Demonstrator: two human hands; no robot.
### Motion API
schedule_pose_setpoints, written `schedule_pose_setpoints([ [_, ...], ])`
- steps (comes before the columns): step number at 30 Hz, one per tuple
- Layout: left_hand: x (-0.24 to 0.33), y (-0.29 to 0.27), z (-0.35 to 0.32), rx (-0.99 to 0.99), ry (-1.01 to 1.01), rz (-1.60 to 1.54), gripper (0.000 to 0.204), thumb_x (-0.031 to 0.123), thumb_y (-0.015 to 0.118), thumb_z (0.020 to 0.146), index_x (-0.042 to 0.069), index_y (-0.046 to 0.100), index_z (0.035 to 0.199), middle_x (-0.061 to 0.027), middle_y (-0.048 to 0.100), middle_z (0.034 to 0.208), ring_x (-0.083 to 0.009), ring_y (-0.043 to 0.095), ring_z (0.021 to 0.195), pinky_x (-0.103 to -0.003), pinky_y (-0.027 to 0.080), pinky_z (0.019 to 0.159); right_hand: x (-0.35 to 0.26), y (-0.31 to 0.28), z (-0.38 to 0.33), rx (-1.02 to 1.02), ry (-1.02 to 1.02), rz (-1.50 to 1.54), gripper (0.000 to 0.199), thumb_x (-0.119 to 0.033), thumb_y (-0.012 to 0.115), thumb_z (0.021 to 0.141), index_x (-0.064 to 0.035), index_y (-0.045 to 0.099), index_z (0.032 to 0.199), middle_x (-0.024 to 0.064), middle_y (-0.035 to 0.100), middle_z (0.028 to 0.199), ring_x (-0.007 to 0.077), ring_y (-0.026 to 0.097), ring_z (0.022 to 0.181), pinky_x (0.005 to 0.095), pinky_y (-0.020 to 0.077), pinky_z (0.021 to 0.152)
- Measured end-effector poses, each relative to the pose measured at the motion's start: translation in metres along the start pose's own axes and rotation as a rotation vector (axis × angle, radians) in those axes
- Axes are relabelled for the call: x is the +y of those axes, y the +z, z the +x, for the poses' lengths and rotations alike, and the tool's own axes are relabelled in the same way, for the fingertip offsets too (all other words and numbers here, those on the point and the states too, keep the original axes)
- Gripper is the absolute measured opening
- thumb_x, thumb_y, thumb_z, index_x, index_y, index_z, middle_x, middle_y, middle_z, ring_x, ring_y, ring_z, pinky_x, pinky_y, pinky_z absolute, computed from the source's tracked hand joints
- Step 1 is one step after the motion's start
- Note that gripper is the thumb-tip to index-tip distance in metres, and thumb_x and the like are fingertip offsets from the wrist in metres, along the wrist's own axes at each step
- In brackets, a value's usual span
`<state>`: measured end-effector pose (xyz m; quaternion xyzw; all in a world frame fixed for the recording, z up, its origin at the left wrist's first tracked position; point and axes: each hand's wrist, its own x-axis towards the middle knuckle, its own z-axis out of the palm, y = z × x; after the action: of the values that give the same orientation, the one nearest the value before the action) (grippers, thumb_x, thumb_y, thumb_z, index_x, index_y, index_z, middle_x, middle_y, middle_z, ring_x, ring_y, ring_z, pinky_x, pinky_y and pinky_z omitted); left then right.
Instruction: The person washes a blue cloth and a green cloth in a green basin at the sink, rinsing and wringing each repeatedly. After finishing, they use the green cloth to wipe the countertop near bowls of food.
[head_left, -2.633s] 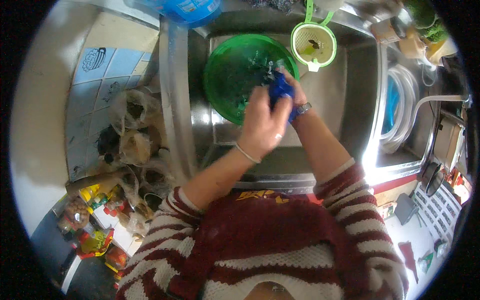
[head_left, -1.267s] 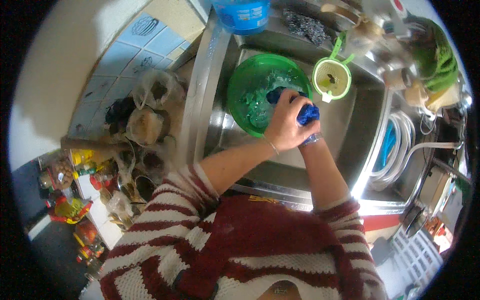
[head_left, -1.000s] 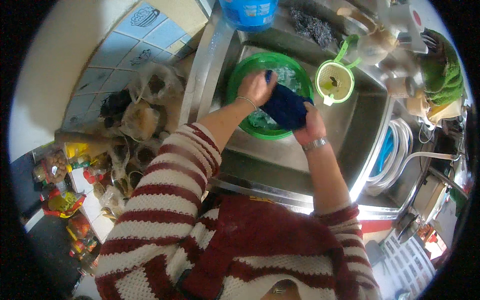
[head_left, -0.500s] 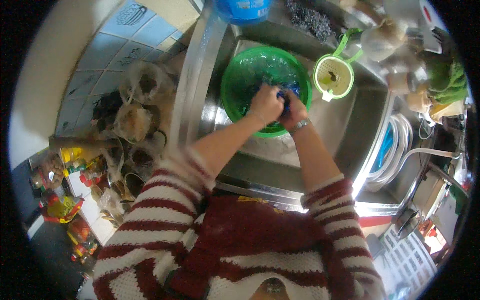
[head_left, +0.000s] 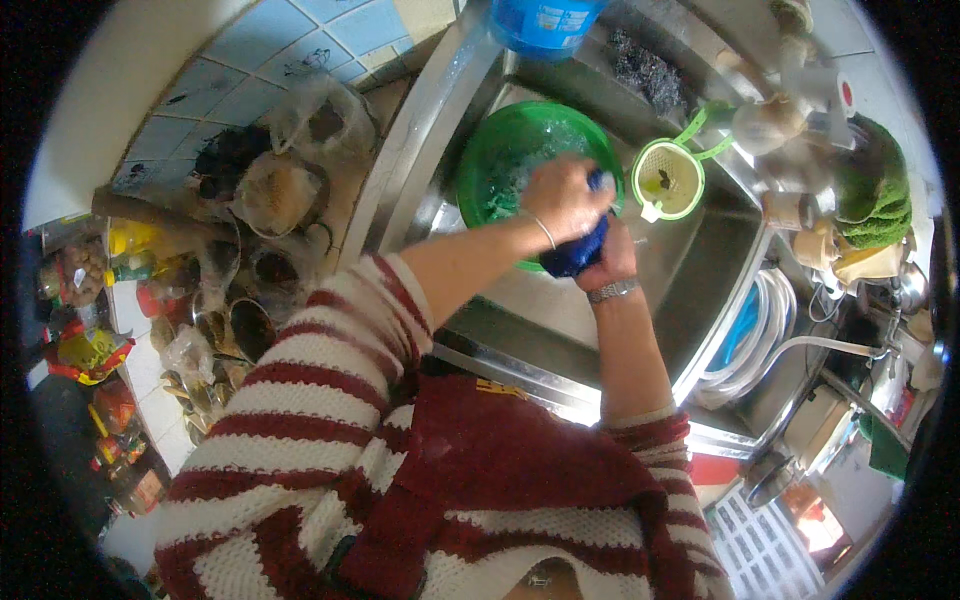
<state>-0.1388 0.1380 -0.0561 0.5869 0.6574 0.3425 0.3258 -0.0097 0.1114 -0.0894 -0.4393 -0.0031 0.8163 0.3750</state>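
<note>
A wet-looking dark blue cloth (head_left: 575, 254) is bunched up between my hands over the near right rim of a green basin (head_left: 468, 172). My left hand (head_left: 566, 203), a bracelet on its wrist, grips the cloth from above, and a bit of blue sticks up past its fingers. From below and to the right, my right hand (head_left: 614, 258) closes round the same cloth; a metal watch sits on that wrist. Bubbly water (head_left: 520, 155) lies in the basin.
The basin stands in a steel sink (head_left: 530, 312). A light green strainer (head_left: 668, 180) is at its right, a blue tub (head_left: 548, 25) at the far edge. Coiled hose (head_left: 750, 350) lies in the right basin, a green cloth (head_left: 872, 190) beyond. Bags and pots (head_left: 250, 330) crowd the left.
My hands have lifted the blue cloth from low in the basin to its near right rim, and more of the cloth shows. The whole view has turned slightly.
</note>
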Motion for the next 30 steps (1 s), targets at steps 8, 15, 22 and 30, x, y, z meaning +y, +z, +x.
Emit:
schedule_pose_setpoints([
  [8, -0.121, 0.017, 0.021, -0.073, -0.246, 0.400, 0.038, 0.030, 0.048, 0.096, -0.004, 0.057, 0.107, -0.0233, 0.057, 0.117, -0.0422, 0.056, 0.106, -0.048, 0.048, 0.089, -0.005, 0.008, 0.012, 0.258, -0.136, -0.027, 0.035, -0.025, 0.057, 0.090, -0.0076, 0.055, 0.121, 0.0096, 0.059, 0.124, 0.0295, 0.053, 0.116, 0.0458, 0.0404, 0.103],
  [15, -0.118, 0.037, -0.028, -0.266, 0.097, 0.723, 0.037, 0.021, 0.058, 0.088, 0.002, 0.053, 0.119, -0.0219, 0.047, 0.130, -0.0436, 0.049, 0.115, -0.048, 0.044, 0.096, 0.024, -0.026, 0.073, 0.250, 0.044, 0.021, 0.034, -0.035, 0.053, 0.096, -0.0120, 0.058, 0.121, 0.0073, 0.061, 0.124, 0.0257, 0.056, 0.114, 0.0481, 0.0442, 0.096],
  [22, 0.021, -0.017, -0.041, -0.247, 0.077, -0.139, 0.026, 0.025, 0.058, 0.091, 0.001, 0.063, 0.101, -0.0171, 0.065, 0.090, -0.0370, 0.062, 0.090, -0.043, 0.048, 0.082, 0.000, -0.011, 0.018, -0.223, 0.221, 0.185, 0.043, -0.051, 0.046, 0.094, -0.0138, 0.059, 0.112, 0.0100, 0.062, 0.115, 0.0288, 0.058, 0.106, 0.0478, 0.0462, 0.094],
  [30, 0.077, -0.085, 0.019, -0.195, -0.319, -0.975, 0.044, 0.041, 0.063, 0.088, 0.001, 0.062, 0.107, -0.0117, 0.065, 0.100, -0.0190, 0.057, 0.084, -0.038, 0.047, 0.078, -0.044, 0.061, -0.081, -0.024, 0.053, -0.004, 0.042, -0.038, 0.037, 0.099, -0.0093, 0.061, 0.120, 0.0128, 0.065, 0.118, 0.0303, 0.064, 0.103, 0.0484, 0.0507, 0.093],
])
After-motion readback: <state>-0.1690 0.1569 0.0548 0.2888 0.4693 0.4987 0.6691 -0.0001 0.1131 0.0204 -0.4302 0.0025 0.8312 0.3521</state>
